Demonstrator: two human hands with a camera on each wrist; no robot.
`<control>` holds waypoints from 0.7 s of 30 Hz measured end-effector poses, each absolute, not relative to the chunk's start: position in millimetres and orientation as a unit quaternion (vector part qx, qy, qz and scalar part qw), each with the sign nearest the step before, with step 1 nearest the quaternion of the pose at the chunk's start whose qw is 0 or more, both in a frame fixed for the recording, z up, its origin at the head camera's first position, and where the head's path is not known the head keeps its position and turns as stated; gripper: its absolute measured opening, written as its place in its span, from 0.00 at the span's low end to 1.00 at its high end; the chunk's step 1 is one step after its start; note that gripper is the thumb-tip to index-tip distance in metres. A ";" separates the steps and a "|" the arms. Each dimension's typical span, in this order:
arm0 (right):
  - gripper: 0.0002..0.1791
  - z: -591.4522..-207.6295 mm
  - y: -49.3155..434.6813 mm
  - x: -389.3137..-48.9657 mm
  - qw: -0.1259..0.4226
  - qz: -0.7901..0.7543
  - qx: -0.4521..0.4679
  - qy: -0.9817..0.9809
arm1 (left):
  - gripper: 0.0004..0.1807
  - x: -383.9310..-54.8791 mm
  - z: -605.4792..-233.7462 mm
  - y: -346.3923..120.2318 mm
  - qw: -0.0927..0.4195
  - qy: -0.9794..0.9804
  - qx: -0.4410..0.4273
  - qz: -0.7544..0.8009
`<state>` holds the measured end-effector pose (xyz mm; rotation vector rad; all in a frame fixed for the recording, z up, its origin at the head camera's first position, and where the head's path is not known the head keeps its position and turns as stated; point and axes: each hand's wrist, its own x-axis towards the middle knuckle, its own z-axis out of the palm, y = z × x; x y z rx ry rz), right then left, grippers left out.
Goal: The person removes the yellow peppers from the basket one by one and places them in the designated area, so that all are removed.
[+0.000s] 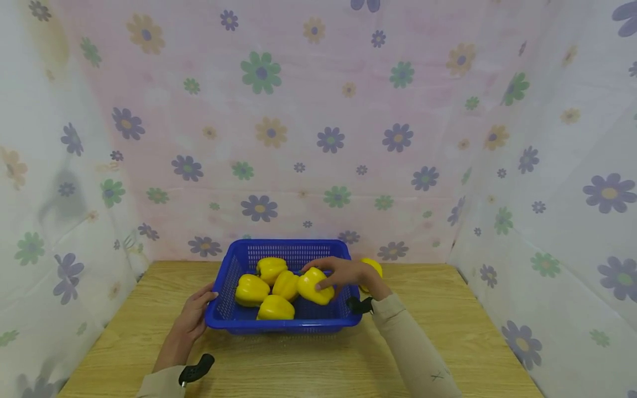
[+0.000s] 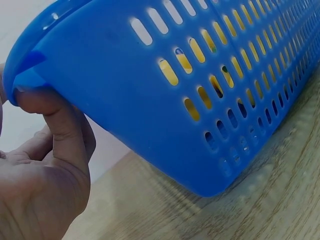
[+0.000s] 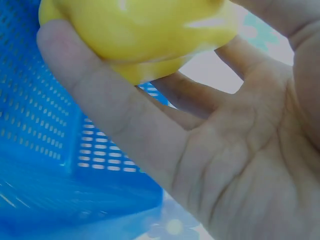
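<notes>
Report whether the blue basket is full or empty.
Partly filled: four peppers lie in the basket, bare floor shows beside them, and the right hand grips a fifth pepper.

a sheet with printed flowers covers three sides of this place. the back wall (image 1: 298, 110) is of pale pink colour, while the left wall (image 1: 30, 271) and the right wall (image 1: 557, 243) look more whitish. the flowers are purple, green and orange, in different sizes, and some creases run across the sheet. on the left wall there is a soft grey shadow (image 1: 66, 199), and higher a yellowish patch (image 1: 52, 44). the table (image 1: 448, 315) has light brown wood grain, and its far edge meets the back wall.
</notes>
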<state>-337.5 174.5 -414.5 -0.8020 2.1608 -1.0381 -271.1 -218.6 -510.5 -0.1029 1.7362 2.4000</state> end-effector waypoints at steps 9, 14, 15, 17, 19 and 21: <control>0.30 -403.7 186.3 -313.5 0.276 -0.435 -0.329 0.791 | 0.36 -271.6 -510.6 -219.7 0.100 0.586 -0.045 0.803; 0.31 -409.5 192.5 -302.0 0.242 -0.463 -0.348 0.779 | 0.36 -272.0 -510.7 -219.6 0.095 0.584 -0.042 0.805; 0.32 -411.0 193.3 -299.7 0.231 -0.468 -0.352 0.777 | 0.35 -272.1 -510.8 -219.6 0.093 0.585 -0.041 0.805; 0.33 -414.3 194.6 -294.8 0.208 -0.478 -0.355 0.776 | 0.36 -271.7 -510.4 -219.5 0.093 0.585 -0.040 0.804; 0.33 -417.5 195.8 -289.9 0.184 -0.487 -0.358 0.775 | 0.36 -271.5 -510.7 -219.2 0.091 0.585 -0.041 0.805; 0.33 -421.3 196.9 -285.0 0.163 -0.499 -0.359 0.772 | 0.36 -271.3 -510.8 -218.7 0.089 0.584 -0.041 0.806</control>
